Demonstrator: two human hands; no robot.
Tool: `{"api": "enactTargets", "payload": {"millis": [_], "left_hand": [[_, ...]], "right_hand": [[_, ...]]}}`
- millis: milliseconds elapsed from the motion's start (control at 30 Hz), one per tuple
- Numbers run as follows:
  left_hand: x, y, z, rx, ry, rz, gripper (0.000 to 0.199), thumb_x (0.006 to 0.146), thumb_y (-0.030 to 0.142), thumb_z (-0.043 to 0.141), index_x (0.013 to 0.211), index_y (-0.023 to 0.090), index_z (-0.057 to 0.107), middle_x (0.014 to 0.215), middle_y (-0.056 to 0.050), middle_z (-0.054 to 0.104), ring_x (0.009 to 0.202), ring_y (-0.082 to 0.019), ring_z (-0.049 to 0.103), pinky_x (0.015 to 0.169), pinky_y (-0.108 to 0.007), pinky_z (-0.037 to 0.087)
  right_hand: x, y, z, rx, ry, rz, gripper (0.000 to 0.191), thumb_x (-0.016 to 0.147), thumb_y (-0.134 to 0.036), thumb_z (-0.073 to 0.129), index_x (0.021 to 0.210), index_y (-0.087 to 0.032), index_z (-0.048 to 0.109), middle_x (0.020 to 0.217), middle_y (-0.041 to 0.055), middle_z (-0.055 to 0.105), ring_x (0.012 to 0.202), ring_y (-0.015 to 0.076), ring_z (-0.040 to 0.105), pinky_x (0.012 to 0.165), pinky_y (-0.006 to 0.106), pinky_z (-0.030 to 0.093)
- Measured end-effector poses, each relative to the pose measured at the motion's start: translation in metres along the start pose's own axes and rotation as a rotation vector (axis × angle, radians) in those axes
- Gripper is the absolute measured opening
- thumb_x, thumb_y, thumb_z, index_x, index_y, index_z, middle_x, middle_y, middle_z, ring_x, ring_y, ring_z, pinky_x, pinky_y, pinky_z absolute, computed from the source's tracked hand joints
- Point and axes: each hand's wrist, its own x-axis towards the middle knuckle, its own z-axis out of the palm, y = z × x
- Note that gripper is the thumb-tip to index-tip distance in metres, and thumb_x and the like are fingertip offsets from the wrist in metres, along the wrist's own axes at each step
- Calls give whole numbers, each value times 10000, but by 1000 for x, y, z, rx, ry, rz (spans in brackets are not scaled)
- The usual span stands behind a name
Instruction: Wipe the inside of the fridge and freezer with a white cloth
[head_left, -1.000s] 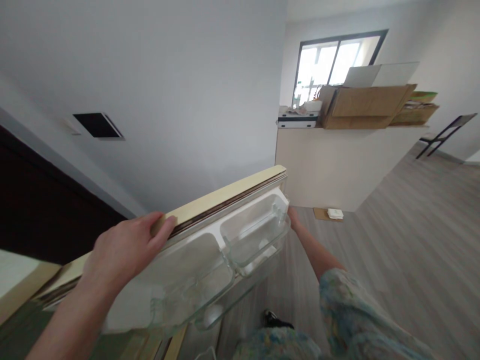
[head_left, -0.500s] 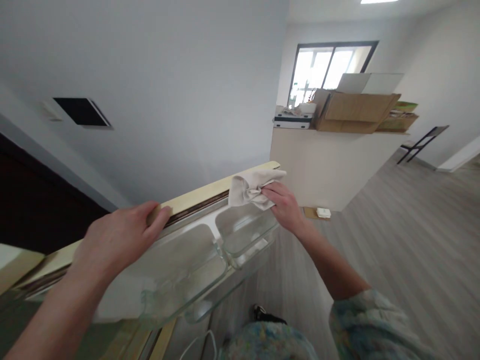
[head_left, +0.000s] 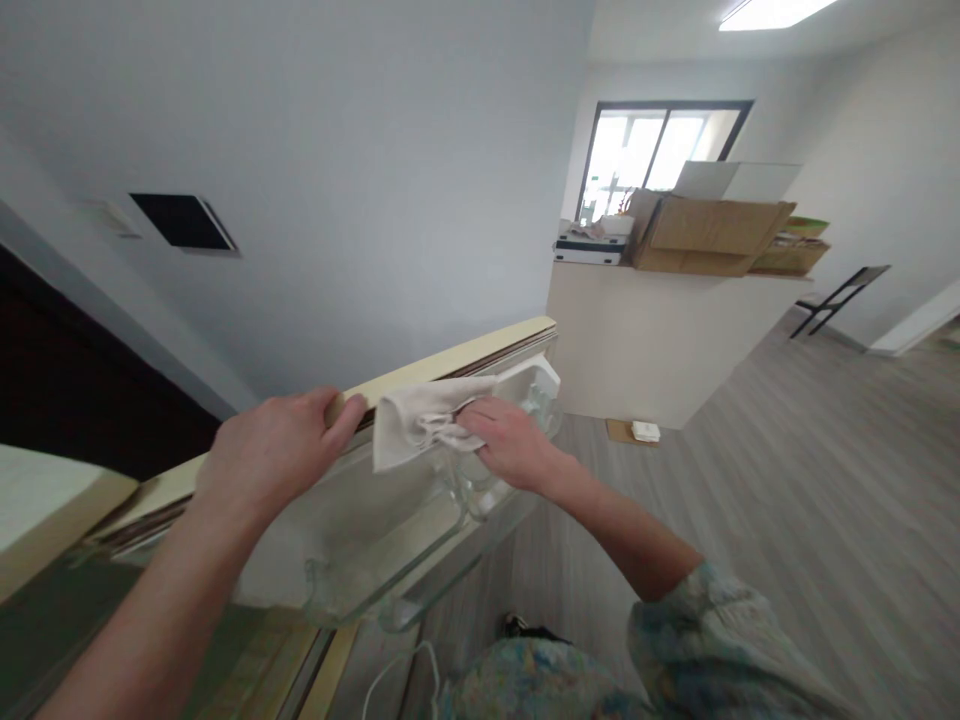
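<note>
A fridge-like door with a pale yellow edge (head_left: 450,357) slants across the middle, its inner side facing down with clear plastic shelf bins (head_left: 397,540). My left hand (head_left: 274,455) is wrapped over the yellow edge, thumb on the near side. In the fingers of my right hand (head_left: 514,445) is a bunched cream cloth (head_left: 409,425), which lies against the upper inner rim of the door, above the bins. Part of the rim is hidden under the cloth.
Beyond the door is a grey wall with a black panel (head_left: 184,221). Cardboard boxes (head_left: 712,235) stand on a half-height partition (head_left: 637,335). A chair (head_left: 840,300) is far right. A white cable (head_left: 401,655) hangs below, near a shoe (head_left: 517,625).
My right hand and the cloth have moved left along the door's rim, closer to my left hand. My left hand keeps its grip and appears slightly further right in view.
</note>
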Motion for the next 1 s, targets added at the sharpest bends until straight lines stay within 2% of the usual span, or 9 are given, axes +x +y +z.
{"api": "enactTargets", "payload": {"millis": [100, 200, 367, 433, 600, 667, 767, 900, 1000], "left_hand": [[-1, 2, -2, -11, -11, 3, 733, 951, 669, 110, 919, 212, 682, 838, -156, 687, 813, -350, 661, 656, -382, 405], [-1, 3, -2, -9, 2, 19, 726, 952, 663, 115, 920, 212, 683, 854, -159, 690, 805, -350, 659, 666, -392, 423], [-1, 2, -1, 2, 7, 37, 713, 953, 659, 99, 914, 229, 666, 843, -143, 686, 811, -351, 660, 645, -386, 410], [-1, 2, -1, 5, -7, 29, 720, 952, 663, 92, 931, 227, 665, 843, -142, 685, 807, -342, 657, 648, -380, 412], [0, 0, -1, -1, -9, 35, 721, 954, 658, 95, 943, 226, 671, 851, -147, 690, 807, -341, 658, 671, -389, 438], [0, 1, -1, -1, 1, 44, 721, 959, 646, 92, 933, 220, 674, 858, -153, 695, 807, -343, 661, 680, -399, 451], [0, 1, -2, -5, 3, 47, 717, 960, 638, 94, 928, 220, 677, 866, -155, 697, 821, -348, 662, 692, -405, 459], [0, 1, -2, 6, -7, 26, 728, 953, 648, 80, 932, 223, 671, 854, -157, 683, 820, -354, 652, 701, -412, 458], [-2, 3, -3, 16, -15, 17, 722, 950, 645, 78, 930, 217, 659, 838, -159, 673, 806, -354, 652, 698, -411, 455]], "right_hand": [[-12, 30, -5, -118, -240, 354, 246, 938, -105, 479, 1035, -114, 705, 1090, 146, 717, 1056, 234, 661, 913, 311, 504], [-9, 42, -6, -191, -376, 514, 289, 958, -165, 461, 1047, -99, 728, 1078, 188, 734, 996, 274, 710, 844, 332, 528], [19, 6, 9, -144, -426, 291, 263, 920, -201, 512, 953, -132, 763, 971, 170, 761, 924, 285, 735, 783, 326, 540], [21, 5, 11, -131, -417, 232, 259, 918, -185, 513, 976, -142, 761, 980, 158, 764, 930, 279, 736, 789, 322, 540], [0, 36, -10, -247, -347, 534, 311, 916, -86, 453, 1036, -115, 739, 1018, 185, 753, 968, 294, 730, 802, 333, 539], [-3, 39, -15, -260, -279, 562, 341, 935, -79, 409, 1090, -118, 710, 1071, 178, 742, 1007, 285, 716, 821, 340, 537], [4, 25, -6, -193, -264, 442, 313, 928, -96, 441, 1117, -132, 689, 1066, 148, 743, 1000, 252, 709, 829, 313, 526], [16, 5, 11, -42, -419, 207, 254, 952, -164, 488, 1036, -112, 723, 1018, 155, 751, 927, 234, 723, 764, 272, 500], [6, 7, -1, 4, -493, 129, 350, 1034, -321, 455, 1003, -112, 734, 982, 168, 753, 890, 239, 731, 744, 270, 481]]}}
